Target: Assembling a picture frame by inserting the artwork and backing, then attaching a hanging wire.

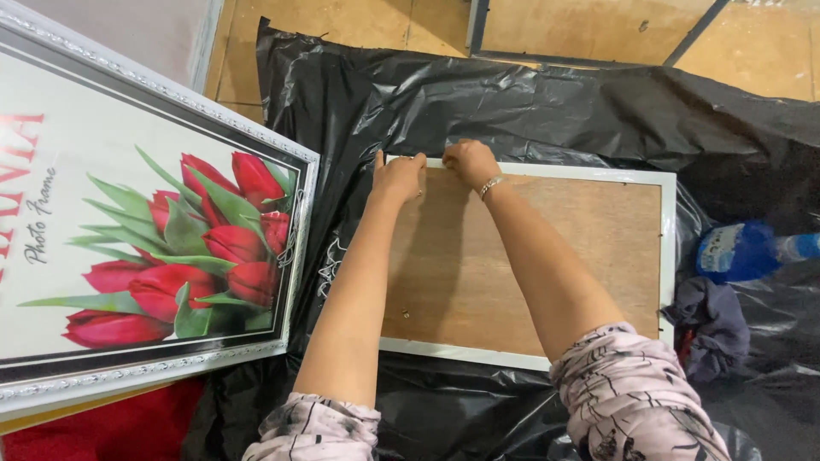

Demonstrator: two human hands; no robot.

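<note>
A white picture frame (668, 256) lies face down on black plastic sheeting, its brown backing board (589, 248) facing up. Both my hands reach to the frame's far edge. My left hand (398, 177) rests on the far left part of the board, fingers bent against the white rim. My right hand (468, 162), with a bracelet on the wrist, presses its curled fingers on the same far edge just to the right. Whether either hand pinches a small clip or tab cannot be seen.
A larger framed print of red tulips (154, 248) with a silver ornate border lies at the left. At the right, a blue plastic bottle (745, 251) lies above a dark crumpled cloth (711, 326). Black plastic sheeting (530, 94) covers the tiled floor. Red fabric (111, 427) shows at bottom left.
</note>
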